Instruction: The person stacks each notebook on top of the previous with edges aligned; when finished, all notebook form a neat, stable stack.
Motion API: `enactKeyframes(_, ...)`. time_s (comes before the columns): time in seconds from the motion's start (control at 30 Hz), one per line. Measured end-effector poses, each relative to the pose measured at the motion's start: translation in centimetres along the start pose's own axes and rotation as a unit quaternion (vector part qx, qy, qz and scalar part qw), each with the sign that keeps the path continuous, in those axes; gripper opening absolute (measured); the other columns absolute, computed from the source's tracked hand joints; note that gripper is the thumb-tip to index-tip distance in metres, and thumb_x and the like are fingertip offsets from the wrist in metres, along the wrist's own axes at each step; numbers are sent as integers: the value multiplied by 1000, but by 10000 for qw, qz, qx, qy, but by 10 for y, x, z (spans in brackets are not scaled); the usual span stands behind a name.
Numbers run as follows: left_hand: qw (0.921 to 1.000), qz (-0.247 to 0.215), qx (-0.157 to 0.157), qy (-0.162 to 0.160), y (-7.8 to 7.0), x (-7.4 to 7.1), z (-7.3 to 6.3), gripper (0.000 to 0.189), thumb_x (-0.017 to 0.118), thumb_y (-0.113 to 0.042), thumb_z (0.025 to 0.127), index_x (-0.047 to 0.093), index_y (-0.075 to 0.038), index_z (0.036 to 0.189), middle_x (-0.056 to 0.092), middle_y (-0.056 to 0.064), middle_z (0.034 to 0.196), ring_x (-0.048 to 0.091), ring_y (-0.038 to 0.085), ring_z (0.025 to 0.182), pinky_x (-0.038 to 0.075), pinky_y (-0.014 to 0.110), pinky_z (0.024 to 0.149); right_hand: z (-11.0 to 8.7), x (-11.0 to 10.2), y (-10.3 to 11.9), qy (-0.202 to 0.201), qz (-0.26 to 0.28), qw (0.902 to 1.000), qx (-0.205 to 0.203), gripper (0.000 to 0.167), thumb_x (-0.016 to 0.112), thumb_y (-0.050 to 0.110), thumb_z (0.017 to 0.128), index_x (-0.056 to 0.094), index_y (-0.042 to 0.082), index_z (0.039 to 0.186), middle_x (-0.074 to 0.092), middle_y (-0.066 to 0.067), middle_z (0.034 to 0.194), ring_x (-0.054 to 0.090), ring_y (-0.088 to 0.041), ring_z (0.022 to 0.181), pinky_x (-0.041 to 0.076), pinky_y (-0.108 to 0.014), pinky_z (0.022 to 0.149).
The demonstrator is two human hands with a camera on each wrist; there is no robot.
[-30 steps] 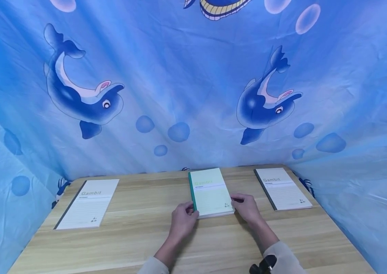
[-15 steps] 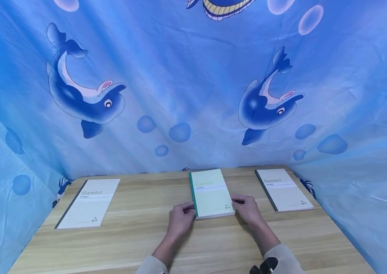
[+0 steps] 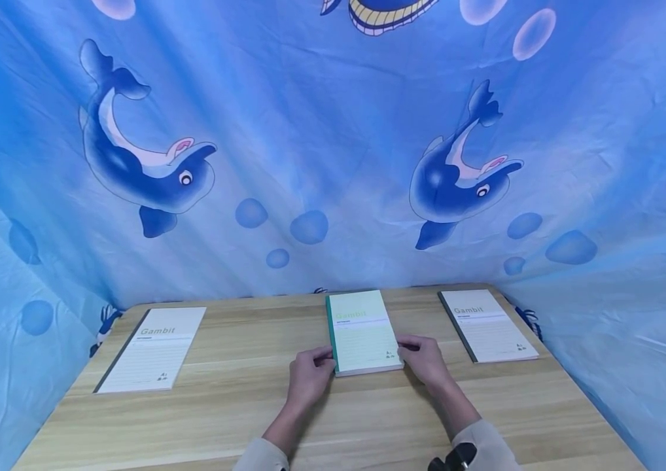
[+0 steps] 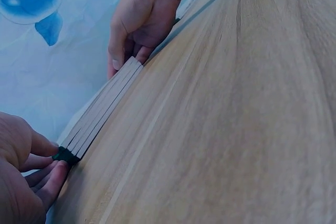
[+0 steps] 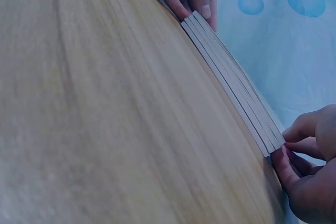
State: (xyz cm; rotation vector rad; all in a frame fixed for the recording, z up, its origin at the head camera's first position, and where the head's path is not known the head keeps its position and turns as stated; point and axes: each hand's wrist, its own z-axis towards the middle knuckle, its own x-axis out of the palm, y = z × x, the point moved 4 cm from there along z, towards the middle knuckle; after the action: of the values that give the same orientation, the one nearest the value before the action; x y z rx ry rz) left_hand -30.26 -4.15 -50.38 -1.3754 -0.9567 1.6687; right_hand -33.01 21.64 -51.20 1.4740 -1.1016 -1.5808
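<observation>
A stack of several notebooks (image 3: 364, 333) with white covers marked "Gambit" and green spines lies at the middle of the table. Its layered page edges (image 5: 231, 80) show in both wrist views. At the near left corner, my left hand (image 3: 309, 379) holds the green spine (image 4: 66, 155) between thumb and fingertips. Opposite it, my right hand (image 3: 424, 360) grips the near right corner, fingers bent against the page edges. The far end of the stack is hidden in the wrist views.
On the wooden table (image 3: 250, 405), a dark-spined white notebook (image 3: 153, 353) lies at the left and another dark-spined notebook (image 3: 489, 327) at the right. Blue dolphin-print cloth (image 3: 309, 150) hangs behind the table and at its sides.
My left thumb has slid off the stack's near left corner, down to the spine side. The right hand keeps its place at the right edge. The head view has shifted slightly.
</observation>
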Motion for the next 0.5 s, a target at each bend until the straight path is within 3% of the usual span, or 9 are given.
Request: enactKeyframes(0.5, 9998, -181, -29, 18, 0, 0, 1, 31, 69, 1, 89, 74, 3, 120, 79, 15, 107, 73, 18, 92, 61, 25, 73, 2, 0, -1, 34, -29, 10000, 45, 32, 62, 4, 95, 71, 3, 126, 66, -22, 135, 56, -41, 135, 46, -58, 115)
